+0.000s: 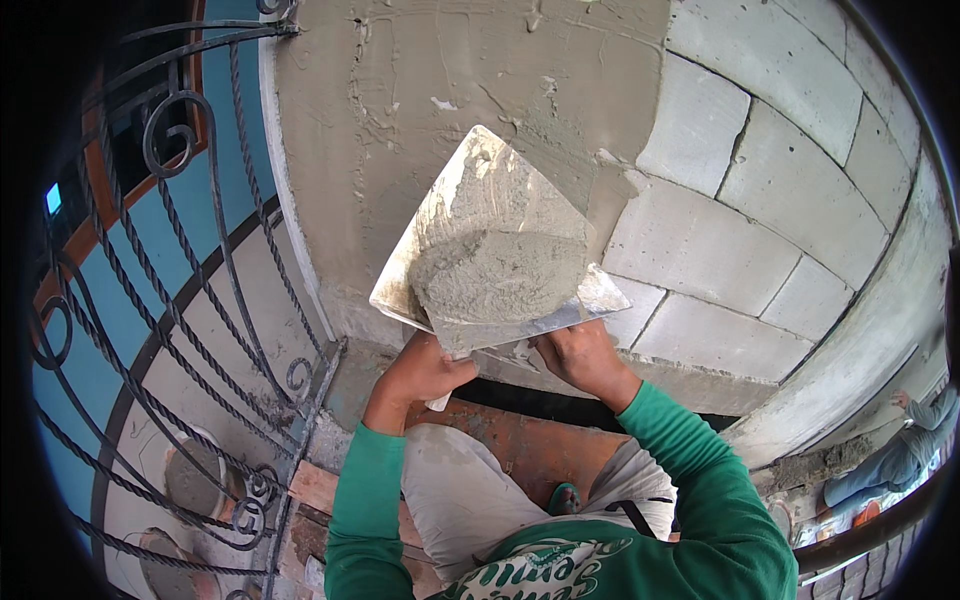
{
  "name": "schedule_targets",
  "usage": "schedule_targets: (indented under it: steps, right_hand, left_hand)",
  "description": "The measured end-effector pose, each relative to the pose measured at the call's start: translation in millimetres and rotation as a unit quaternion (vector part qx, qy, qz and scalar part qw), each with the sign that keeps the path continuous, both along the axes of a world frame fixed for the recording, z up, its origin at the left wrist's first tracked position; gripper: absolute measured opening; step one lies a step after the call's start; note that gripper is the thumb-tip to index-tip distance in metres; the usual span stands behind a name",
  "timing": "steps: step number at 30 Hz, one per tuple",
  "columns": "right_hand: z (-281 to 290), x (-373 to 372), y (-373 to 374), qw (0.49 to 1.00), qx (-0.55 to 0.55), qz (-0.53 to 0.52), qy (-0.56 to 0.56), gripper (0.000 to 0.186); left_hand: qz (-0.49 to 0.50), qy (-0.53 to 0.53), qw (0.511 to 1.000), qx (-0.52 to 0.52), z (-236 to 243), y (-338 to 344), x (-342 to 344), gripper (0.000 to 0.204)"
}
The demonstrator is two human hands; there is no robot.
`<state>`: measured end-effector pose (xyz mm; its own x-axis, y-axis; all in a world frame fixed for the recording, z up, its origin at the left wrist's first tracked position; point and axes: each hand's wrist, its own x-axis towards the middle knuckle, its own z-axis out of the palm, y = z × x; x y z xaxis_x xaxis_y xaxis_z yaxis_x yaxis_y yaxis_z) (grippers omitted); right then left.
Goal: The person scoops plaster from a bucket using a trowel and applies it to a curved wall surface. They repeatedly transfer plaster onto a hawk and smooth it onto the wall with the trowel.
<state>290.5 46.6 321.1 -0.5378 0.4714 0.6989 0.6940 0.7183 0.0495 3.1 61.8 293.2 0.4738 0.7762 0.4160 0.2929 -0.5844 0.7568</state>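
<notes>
In front of the wall, my left hand (pixel 422 372) is closed on a pale handle beneath a metal hawk (pixel 465 160). The hawk is tilted, one corner pointing up the wall, and carries a heap of wet grey mortar (pixel 505 272). My right hand (pixel 588 358) is closed under the near right edge, by a flat metal trowel (pixel 606 290) pressed along the heap. The trowel's handle is hidden in my fingers. Just beyond the hawk is the wall's wet grey plaster (pixel 440 70).
Bare pale blocks (pixel 710 240) make up the wall's right side. A black twisted-iron railing (pixel 215 250) stands at left, with mortar-filled buckets (pixel 195 478) beyond it. Below me are a reddish-brown board (pixel 510 440) and a dark gap. Another person (pixel 895 455) is far right.
</notes>
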Motion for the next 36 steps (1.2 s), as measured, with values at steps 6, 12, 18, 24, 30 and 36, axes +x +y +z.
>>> schedule_targets:
  steps: [6,12,18,24,30,36]
  right_hand:
    - [54.2,-20.0,27.6,0.995,0.074,-0.064,-0.003,0.027]
    - [106.4,-17.6,66.6,0.975,0.116,-0.177,-0.065,0.045]
    - [132.0,-32.3,105.0,0.955,0.063,-0.241,-0.158,0.063]
    - [155.0,-39.9,131.9,0.938,0.067,-0.278,-0.196,0.050]
    - [209.3,-31.8,158.6,0.931,0.115,-0.264,-0.223,0.035]
    - [289.8,-32.0,174.1,0.919,0.165,-0.267,-0.238,0.034]
  left_hand:
    - [-0.035,-0.054,0.998,0.019,-11.9,17.6,-5.1,0.059]
    - [-0.059,-0.067,0.983,-0.161,-96.5,20.9,-7.7,0.075]
    - [-0.058,-0.227,0.926,-0.295,-148.6,39.7,-15.0,0.033]
    - [-0.056,-0.259,0.911,-0.316,-131.5,71.7,-18.7,0.037]
    - [-0.064,-0.242,0.908,-0.337,-113.7,88.8,-11.0,0.027]
    - [-0.101,-0.292,0.890,-0.335,-105.5,96.8,-4.7,0.026]
